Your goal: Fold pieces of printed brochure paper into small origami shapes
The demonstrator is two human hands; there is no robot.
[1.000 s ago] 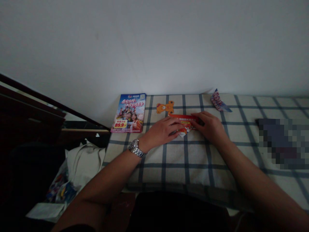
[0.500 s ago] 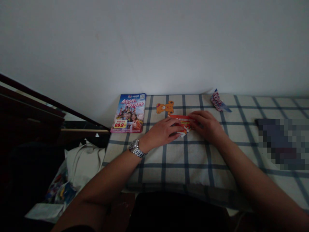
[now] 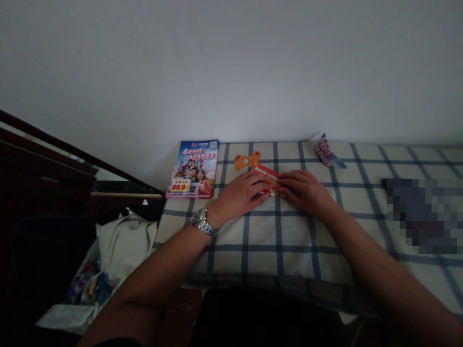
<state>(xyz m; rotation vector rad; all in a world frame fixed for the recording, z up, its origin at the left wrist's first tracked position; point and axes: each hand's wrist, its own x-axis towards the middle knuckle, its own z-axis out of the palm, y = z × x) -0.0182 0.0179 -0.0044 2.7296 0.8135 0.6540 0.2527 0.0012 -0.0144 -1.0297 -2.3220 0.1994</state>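
A red printed paper (image 3: pixel 266 174) lies folded on the checked cloth (image 3: pixel 275 236), now a narrow slanted strip. My left hand (image 3: pixel 240 194), a metal watch on its wrist, rests on the strip's left part with fingers flat. My right hand (image 3: pixel 303 192) presses its right part with fingers laid over it. Most of the paper is hidden beneath both hands. An orange bear-shaped cutout (image 3: pixel 247 160) lies just behind my left hand.
A colourful leaflet (image 3: pixel 193 168) lies at the cloth's far left corner. A folded patterned paper (image 3: pixel 327 153) sits by the wall at the back right. A blurred dark patch (image 3: pixel 421 214) covers the right side. Bags and cloth (image 3: pixel 119 246) lie on the floor to the left.
The red paper has been folded smaller, from a wide flat sheet to a narrow slanted strip. My right hand slid left toward my left hand.
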